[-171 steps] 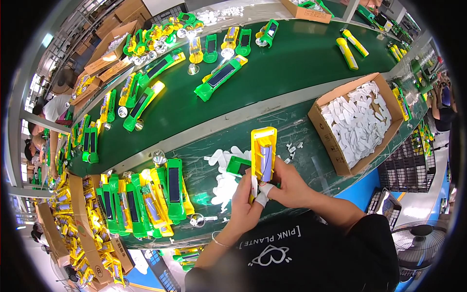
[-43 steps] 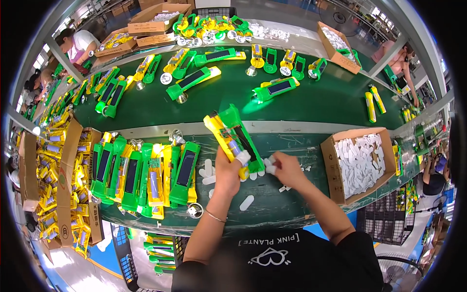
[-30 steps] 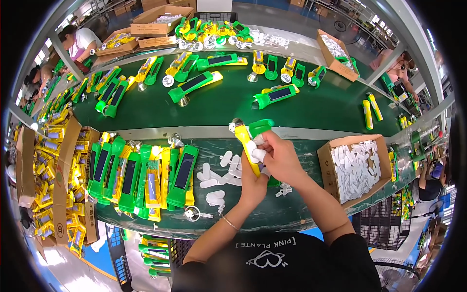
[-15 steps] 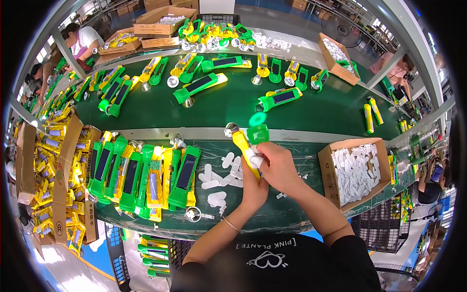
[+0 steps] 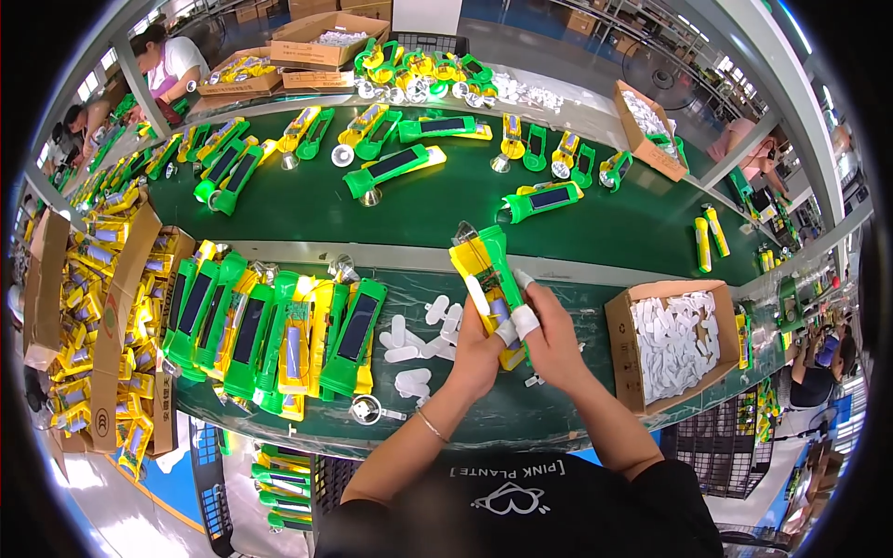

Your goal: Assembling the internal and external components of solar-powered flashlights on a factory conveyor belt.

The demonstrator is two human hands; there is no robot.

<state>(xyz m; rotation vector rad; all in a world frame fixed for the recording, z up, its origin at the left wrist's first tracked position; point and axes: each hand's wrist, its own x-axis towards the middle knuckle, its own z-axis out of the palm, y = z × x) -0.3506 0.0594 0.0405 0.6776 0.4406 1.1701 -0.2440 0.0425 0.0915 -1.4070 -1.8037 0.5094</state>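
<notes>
Before me, above the table, I hold a flashlight casing with its two halves spread apart. My left hand [image 5: 476,358] is closed on the yellow flashlight half [image 5: 467,262], where a wire and a purplish battery show inside. A white oblong piece [image 5: 477,295] lies along its left side. My right hand [image 5: 552,332] grips the green flashlight half [image 5: 505,270] from the right. White coverings wrap some of my fingertips. Left of my hands, loose white oblong pieces [image 5: 402,353] lie on the table, with a silver reflector [image 5: 365,409] nearer me.
Green and yellow flashlights [image 5: 249,339] stand in a row on the left, beside a carton of yellow halves [image 5: 119,372]. At right is a carton of white pieces [image 5: 619,344]. Beyond runs a green conveyor belt [image 5: 428,223] with more flashlights. Co-workers sit at both far sides.
The casing has turned in my hands, and its open inside with the battery now shows. My right hand has shifted from the white piece to the green half; the green glow is gone.
</notes>
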